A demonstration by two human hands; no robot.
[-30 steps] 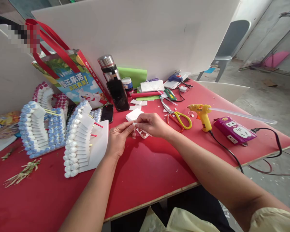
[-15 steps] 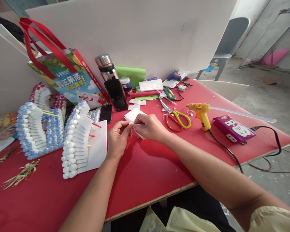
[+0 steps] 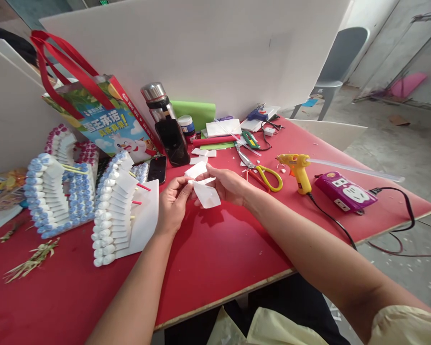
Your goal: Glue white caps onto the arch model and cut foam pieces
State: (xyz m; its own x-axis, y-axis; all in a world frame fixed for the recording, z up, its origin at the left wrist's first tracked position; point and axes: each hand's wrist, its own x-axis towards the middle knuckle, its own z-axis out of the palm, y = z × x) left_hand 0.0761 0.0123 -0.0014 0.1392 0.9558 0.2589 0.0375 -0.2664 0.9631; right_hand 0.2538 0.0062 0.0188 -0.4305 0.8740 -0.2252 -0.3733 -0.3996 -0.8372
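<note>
My left hand (image 3: 175, 201) pinches a thin white sheet of paper or tissue (image 3: 207, 195) by its gathered end, thumb against fingers. The rest of that sheet flares out to the right, over the red table (image 3: 219, 258). Beside it is my right hand (image 3: 230, 186), thumb and fingers apart, its fingertips partly hidden behind the sheet. Whether they touch it I cannot tell. A stack of white sheets (image 3: 196, 169) lies just beyond both hands. Left of my left hand stands a curved model piece (image 3: 109, 211) with rows of white rolled buds and folded white strips.
Scissors (image 3: 269, 178) with red and yellow handles, a yellow glue gun (image 3: 299, 170) and a purple power strip (image 3: 345, 191) lie on the right. Behind stand a flask (image 3: 158, 100), a propped phone (image 3: 172, 141) and a carrier bag (image 3: 111, 124). A blue-and-white model (image 3: 43, 196) is at left.
My right hand has let go of its pinch at the white piece and moved slightly right, fingers opening. The sheet has spread out between the hands. My left hand keeps its hold.
</note>
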